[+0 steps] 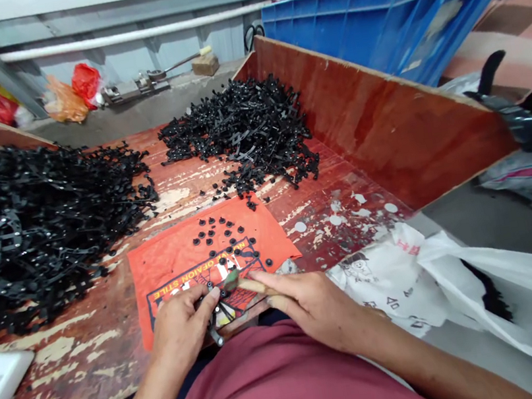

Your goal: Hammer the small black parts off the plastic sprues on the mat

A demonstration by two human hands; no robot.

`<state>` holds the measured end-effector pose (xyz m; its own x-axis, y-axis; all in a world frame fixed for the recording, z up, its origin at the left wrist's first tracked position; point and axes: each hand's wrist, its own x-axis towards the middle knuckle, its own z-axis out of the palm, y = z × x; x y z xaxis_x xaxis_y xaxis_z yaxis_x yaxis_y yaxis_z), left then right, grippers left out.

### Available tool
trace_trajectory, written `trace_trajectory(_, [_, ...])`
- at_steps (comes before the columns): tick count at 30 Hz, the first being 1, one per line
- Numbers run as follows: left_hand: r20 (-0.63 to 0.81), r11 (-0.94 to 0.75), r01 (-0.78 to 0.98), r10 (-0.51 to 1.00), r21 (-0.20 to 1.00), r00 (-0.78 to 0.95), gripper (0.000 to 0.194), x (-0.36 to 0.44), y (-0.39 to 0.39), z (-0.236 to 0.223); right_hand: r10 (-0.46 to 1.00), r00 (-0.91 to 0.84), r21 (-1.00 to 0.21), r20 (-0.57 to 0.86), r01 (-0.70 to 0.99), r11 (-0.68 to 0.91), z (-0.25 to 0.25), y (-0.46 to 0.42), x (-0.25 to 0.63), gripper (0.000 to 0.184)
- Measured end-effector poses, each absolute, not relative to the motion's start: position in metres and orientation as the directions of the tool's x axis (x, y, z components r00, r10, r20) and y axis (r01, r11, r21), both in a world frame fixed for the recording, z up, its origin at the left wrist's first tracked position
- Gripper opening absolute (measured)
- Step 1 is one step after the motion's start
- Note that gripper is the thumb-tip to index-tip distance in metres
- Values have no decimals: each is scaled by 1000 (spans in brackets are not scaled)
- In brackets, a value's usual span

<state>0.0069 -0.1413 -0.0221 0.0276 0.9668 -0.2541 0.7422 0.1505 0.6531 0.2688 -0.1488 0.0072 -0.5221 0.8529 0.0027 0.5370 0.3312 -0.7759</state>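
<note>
My left hand (182,322) is closed at the near edge of an orange cloth (155,262). Between its thumb and fingers is a black jointed plastic strip (215,334), mostly covered by the fingers. From the right, my right hand (319,308) grips the wooden handle of a small hammer (253,286); its greenish head lies just beside my left thumb tip. Whether the head touches the strip I cannot tell. Several small round black caps (228,233) are scattered over the cloth beyond both hands.
A large heap of black jointed parts (25,229) lies left, a smaller pile (244,122) at the back. A wooden board (384,122) walls the right side, with a blue crate (335,29) behind. White sacks (407,272) sit at right, a white object (1,386) at left.
</note>
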Motion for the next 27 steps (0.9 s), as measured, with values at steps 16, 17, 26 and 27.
trace_trajectory(16, [-199, 36, 825, 976, 564, 94, 50, 11, -144, -15, 835, -549, -579, 16, 676, 456, 18, -151, 266, 47])
trace_trajectory(17, [-189, 31, 830, 978, 557, 90, 49, 12, -144, -14, 832, -554, -552, -4, 696, 460, 15, -152, 265, 47])
trace_trajectory(26, [-152, 0, 842, 984, 540, 97, 49, 13, -145, -15, 840, -542, -597, -7, 677, 431, 9, -151, 260, 48])
trace_trajectory(27, [-153, -5, 845, 983, 535, 103, 49, 12, -145, -16, 834, -551, -618, -20, 663, 423, 9, -150, 260, 48])
